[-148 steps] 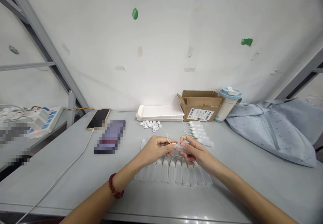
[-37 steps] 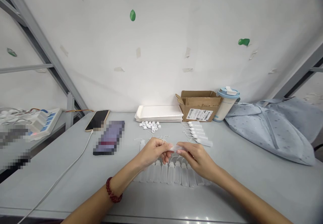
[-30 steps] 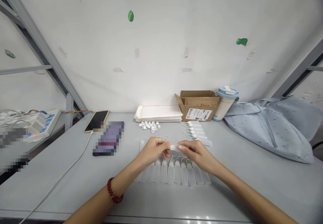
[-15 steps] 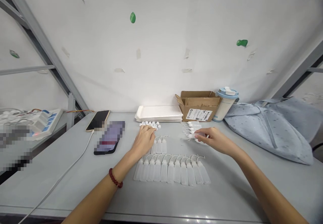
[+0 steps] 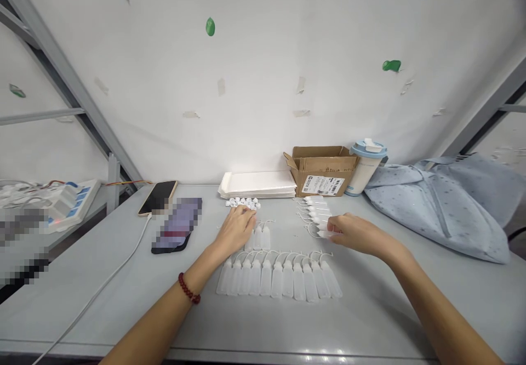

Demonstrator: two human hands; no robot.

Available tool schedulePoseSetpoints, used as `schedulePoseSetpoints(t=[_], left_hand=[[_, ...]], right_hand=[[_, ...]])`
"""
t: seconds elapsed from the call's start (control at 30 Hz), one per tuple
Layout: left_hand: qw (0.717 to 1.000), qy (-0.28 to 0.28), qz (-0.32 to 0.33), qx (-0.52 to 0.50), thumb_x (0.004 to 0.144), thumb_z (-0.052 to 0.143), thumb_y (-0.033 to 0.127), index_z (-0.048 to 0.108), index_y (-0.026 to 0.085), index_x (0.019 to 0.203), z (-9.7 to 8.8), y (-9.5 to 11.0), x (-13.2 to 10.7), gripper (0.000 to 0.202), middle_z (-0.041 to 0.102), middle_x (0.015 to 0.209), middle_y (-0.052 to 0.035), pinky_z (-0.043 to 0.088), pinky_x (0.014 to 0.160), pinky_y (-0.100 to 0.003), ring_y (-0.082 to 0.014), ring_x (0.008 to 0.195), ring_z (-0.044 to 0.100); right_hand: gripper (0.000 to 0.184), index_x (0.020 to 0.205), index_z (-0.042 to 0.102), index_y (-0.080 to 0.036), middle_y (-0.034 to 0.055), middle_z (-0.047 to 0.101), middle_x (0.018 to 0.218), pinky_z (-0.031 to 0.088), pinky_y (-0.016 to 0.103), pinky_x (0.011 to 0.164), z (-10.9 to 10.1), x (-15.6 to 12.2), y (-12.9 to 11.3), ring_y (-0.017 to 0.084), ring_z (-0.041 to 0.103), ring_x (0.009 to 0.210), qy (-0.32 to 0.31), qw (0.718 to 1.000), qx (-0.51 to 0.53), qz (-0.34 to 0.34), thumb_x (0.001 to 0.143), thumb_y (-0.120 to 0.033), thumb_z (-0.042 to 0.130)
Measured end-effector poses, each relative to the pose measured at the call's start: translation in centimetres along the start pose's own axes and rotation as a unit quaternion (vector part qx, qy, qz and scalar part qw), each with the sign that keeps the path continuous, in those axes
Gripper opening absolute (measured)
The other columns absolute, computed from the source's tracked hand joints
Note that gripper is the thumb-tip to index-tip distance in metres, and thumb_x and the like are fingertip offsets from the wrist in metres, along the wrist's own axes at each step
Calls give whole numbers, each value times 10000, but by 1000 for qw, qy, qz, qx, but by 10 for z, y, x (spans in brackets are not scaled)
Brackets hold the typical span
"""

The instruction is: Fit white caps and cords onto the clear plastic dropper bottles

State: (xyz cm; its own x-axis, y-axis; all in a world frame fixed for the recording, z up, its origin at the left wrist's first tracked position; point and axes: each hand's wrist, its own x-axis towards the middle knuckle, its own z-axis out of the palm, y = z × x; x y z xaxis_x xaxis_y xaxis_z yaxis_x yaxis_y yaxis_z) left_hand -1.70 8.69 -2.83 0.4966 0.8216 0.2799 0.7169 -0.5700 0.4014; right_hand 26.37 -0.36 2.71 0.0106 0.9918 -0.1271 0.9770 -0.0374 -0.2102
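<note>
My left hand (image 5: pixel 236 226) is at the near edge of a pile of small white caps (image 5: pixel 243 203), its fingers bent down and drawn together. Whatever lies under its fingertips is hidden. At the right, my right hand (image 5: pixel 354 234) has its fingers closed on a small translucent plastic bottle (image 5: pixel 324 234), the nearest in a column of lying bottles with thin looped straps (image 5: pixel 319 205). Between my hands lie a few similar bottles (image 5: pixel 258 239), partly behind the left hand. Closer to me runs a long row of such bottles (image 5: pixel 277 280), straps pointing away from me.
A white tray stack (image 5: pixel 258 184), an open cardboard box (image 5: pixel 324 173) and a blue-lidded cup (image 5: pixel 365 170) stand along the wall. Two phones (image 5: pixel 158 198) and a white cable (image 5: pixel 110 283) lie left. Blue patterned fabric (image 5: pixel 435 211) lies right.
My right hand has shifted slightly right and nearer, now at the lowest bottle of the column, with more of the column showing. The left hand has drawn slightly back from the caps.
</note>
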Motion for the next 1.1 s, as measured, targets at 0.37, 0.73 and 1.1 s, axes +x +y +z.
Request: schedulePoseSetpoints(t=[0.37,0.73,1.1], left_hand=[[1000,-6,4,-23,903,298,286,630,160,860,2,-4,2,358,527,1019,-106,382,893,-388,-239,996,476],[999,-3,0,-48,904,276,297,566,155,669,0,-3,2,400,543,971,-103,386,874,-366,-225,962,512],[998,-9,-7,-59,894,293,279,544,157,632,-5,0,2,383,563,852,-88,396,804,-339,-205,870,517]], right_hand=[[150,846,573,-173,69,601,816,317,260,527,-1,7,1,223,570,722,-5,994,-97,54,731,-266,596],[201,904,470,-182,59,525,923,328,258,546,-1,7,-4,206,555,762,-49,994,-76,63,735,-192,578],[167,867,469,-192,42,538,903,328,258,526,11,12,2,180,546,671,4,997,-69,27,738,-226,570]])
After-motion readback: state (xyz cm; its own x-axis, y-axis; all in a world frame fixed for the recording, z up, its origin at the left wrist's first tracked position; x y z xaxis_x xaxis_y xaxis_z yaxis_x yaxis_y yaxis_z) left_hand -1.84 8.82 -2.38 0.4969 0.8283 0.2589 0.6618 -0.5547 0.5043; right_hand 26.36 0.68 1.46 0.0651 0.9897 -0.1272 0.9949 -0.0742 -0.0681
